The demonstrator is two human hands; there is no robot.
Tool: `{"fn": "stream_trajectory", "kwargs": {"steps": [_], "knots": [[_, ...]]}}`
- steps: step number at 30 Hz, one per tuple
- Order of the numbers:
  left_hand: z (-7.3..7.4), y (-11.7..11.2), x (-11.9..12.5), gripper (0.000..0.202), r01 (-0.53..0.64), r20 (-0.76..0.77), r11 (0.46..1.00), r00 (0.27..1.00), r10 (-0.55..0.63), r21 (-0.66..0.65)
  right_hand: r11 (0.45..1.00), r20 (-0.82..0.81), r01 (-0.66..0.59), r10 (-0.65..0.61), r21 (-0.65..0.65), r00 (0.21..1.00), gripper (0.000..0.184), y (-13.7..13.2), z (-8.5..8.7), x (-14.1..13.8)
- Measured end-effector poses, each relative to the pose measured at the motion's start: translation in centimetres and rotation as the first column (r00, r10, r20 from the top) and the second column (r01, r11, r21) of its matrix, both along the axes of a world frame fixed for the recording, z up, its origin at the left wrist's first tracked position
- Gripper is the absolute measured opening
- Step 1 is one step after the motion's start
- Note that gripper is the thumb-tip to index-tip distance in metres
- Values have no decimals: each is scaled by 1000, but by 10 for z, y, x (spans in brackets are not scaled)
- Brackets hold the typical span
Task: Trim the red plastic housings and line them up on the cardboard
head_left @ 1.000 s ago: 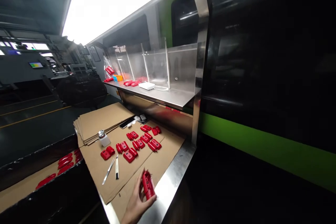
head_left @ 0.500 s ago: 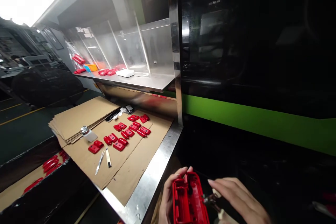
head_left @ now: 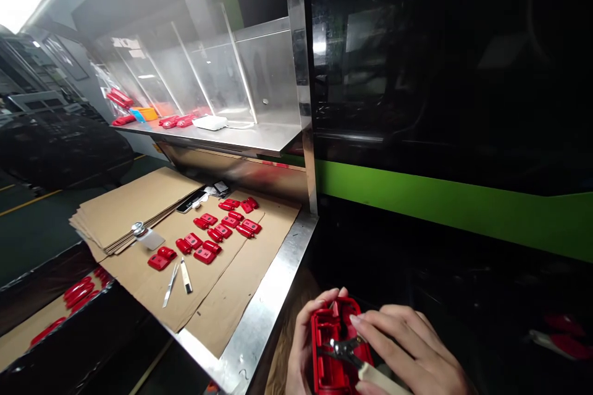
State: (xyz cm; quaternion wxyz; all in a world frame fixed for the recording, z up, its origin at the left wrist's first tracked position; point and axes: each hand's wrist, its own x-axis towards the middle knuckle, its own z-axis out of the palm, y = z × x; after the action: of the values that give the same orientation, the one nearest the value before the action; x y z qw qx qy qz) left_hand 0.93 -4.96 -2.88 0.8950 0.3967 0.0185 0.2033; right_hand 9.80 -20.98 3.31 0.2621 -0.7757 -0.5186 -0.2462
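Red housing [head_left: 328, 371] is at the bottom of the frame, right of centre, open side facing the camera, long axis running nearly up-down. Your left hand [head_left: 301, 345] grips it round the left side. Your right hand [head_left: 412, 345] grasps cream-handled nippers [head_left: 352, 355]: handles to lower right, metal head pointing left across the cavity, so the axes cross. Can't tell if the nippers touch it. Left hand is nearer; right fingertips overlap the right rim.

Counts: one housing held, one nippers. On the desk [head_left: 278, 278], lower left to centre: nine red two-part sets [head_left: 204, 255], one tweezers [head_left: 170, 287], one pale-handled knife [head_left: 186, 274], one phone [head_left: 190, 202], one metal-topped container [head_left: 138, 229]. Shelf [head_left: 259, 139], upper left: one white box [head_left: 210, 123]; red pieces [head_left: 169, 122] too bunched to count.
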Motion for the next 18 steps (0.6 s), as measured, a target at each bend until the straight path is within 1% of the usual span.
{"fn": "stream_trajectory", "kwargs": {"steps": [6,9,11,15,18], "knots": [[13,0,1,51,2,-17,999,1000,-2,45,999,21,-5,6,-52,1000,47,2,5,2],[20,-1,3,48,5,-6,1000,1000,-5,30,997,44,-13,16,-74,999,45,2,6,3],[23,-3,3,52,0,-2,1000,1000,0,18,998,32,-19,21,-61,999,45,1,5,4],[28,-5,3,54,-30,6,998,1000,29,56,1000,-16,-18,18,-16,1000,42,1,5,4],[29,-5,3,54,-30,-10,998,999,30,60,1000,-6,-16,16,-19,1000,40,1,7,5]]}}
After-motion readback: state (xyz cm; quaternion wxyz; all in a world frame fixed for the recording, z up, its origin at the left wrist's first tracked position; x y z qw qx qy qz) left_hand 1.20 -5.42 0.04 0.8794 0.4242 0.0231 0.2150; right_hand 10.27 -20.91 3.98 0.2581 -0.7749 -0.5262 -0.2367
